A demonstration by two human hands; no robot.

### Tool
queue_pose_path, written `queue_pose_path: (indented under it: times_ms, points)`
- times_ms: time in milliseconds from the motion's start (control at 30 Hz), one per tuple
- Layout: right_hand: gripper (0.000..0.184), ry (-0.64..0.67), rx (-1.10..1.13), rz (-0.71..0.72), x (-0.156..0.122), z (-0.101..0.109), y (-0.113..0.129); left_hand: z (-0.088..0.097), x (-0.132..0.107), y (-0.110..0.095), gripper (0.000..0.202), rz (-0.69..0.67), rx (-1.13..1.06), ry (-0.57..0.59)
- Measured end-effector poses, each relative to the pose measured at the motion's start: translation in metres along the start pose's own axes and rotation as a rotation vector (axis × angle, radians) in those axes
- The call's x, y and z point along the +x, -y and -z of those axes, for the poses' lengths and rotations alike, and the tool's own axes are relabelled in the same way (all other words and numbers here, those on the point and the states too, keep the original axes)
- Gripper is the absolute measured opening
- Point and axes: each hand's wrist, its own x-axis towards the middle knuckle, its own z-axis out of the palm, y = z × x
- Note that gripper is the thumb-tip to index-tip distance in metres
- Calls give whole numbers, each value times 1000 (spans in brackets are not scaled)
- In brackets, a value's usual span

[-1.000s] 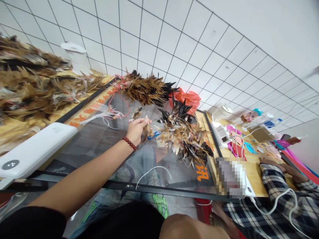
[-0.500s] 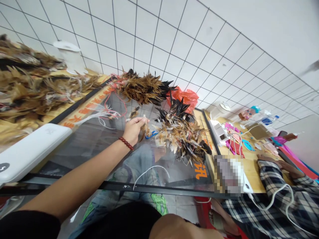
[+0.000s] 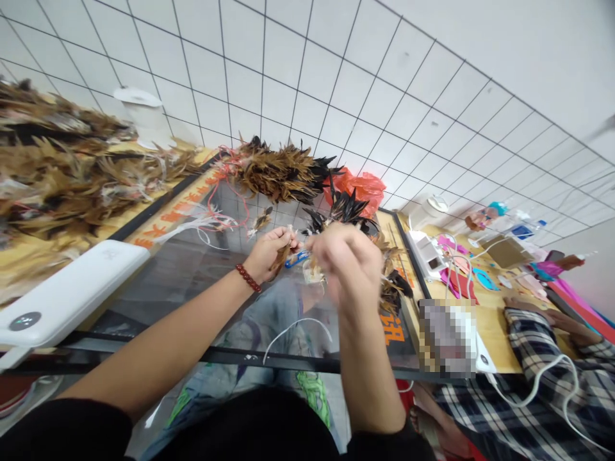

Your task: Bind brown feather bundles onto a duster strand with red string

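My left hand [image 3: 267, 252], with a red bead bracelet at the wrist, is closed on a small bunch of brown feathers [image 3: 280, 255] above the glass tabletop [image 3: 192, 269]. My right hand [image 3: 350, 261] is raised beside it, blurred by motion, over a loose pile of brown and black feathers [image 3: 391, 282]; its fingers look curled, and what they hold is unclear. A blue clip-like object [image 3: 298, 258] lies between the hands.
Bundled feathers [image 3: 283, 173] lie at the table's far side, more feather bundles [image 3: 62, 173] at left. A white power bank [image 3: 62, 288], a white spool [image 3: 147, 115], a red plastic bag [image 3: 360, 189]. A person's plaid sleeve [image 3: 538, 378] rests at right among craft items.
My right hand has come up into view beside my left hand and now covers much of the loose feather pile. The left hand has stayed in place with its feathers.
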Motion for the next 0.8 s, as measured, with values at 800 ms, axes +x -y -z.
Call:
queue_pose_path:
  times_ms: [800]
  points:
    - [17, 53, 309, -361, 25, -40, -113, 9, 3, 10, 24, -18, 328, 23]
